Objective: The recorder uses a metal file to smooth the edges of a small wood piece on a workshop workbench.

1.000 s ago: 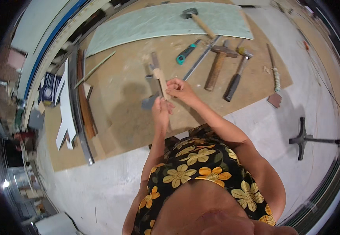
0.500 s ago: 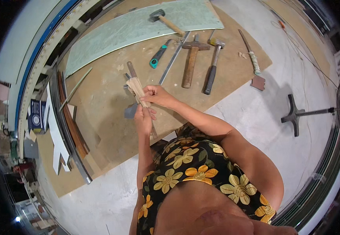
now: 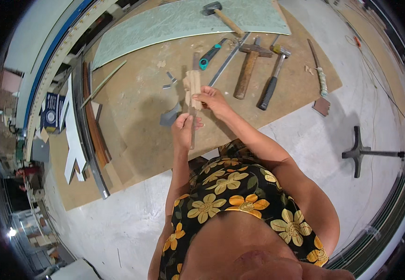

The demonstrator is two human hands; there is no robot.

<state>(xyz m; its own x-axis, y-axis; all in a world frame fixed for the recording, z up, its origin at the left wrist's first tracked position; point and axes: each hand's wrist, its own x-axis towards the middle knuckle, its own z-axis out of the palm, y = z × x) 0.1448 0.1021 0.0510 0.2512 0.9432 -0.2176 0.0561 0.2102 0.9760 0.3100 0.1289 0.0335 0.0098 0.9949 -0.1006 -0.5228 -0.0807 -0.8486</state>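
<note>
My left hand is closed around the lower part of a long, narrow, flat strip, greyish-brown, whose kind I cannot make out. Around the strip's middle sits a tan, layered wrapping with uneven folds, like paper or thin card. My right hand pinches this wrapping at its lower right, thumb on top. The strip's upper end sticks out beyond it. Beside my hands on the board lie a grey scrap and small dark pieces.
Beyond my hands lie a teal-and-black utility knife, a wooden-handled hammer, a black-gripped hammer and a mallet on a pale green sheet. A wrapped-handle blade is at right, long profiles at left.
The strip has turned from leaning left to nearly upright. My hands have moved apart along it, the left now lower than the right. The whole view has shifted slightly.
</note>
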